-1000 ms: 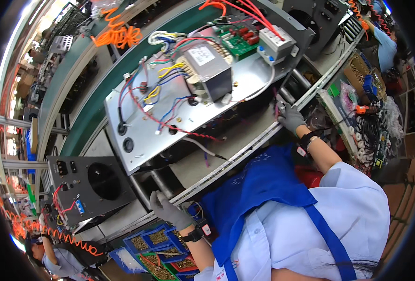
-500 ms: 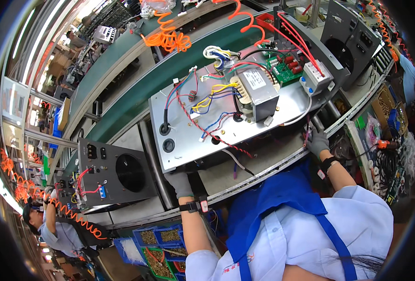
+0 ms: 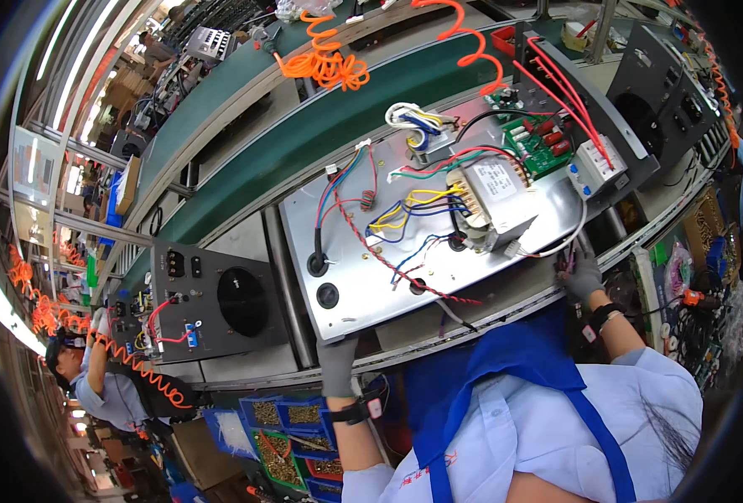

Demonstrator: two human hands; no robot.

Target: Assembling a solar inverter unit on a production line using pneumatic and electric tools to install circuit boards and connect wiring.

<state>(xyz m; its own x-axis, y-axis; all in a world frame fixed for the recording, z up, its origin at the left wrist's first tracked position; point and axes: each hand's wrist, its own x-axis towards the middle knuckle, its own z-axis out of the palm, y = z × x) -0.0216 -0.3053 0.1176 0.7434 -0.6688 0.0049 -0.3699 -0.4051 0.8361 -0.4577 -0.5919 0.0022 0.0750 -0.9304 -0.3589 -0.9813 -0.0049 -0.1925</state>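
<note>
A silvery metal chassis plate lies over the roller conveyor in front of me, tilted in view. It carries a transformer, a green circuit board, a white terminal block and loose coloured wires. My left hand, in a grey glove, grips the plate's near left corner; its fingertips are hidden beneath. Near the plate's right end, my gloved right hand is closed around something small and purplish, too unclear to name. A dark upright panel stands at that end of the chassis.
Another dark panel with a round fan opening stands left on the conveyor, and one more panel at far right. Blue bins of screws sit below left. Orange coiled hoses hang beyond. A co-worker works at far left.
The metal chassis and my left hand have come nearer to me, narrowing the gap in front of the plate. My right hand stays by its right end. The whole view has shifted slightly.
</note>
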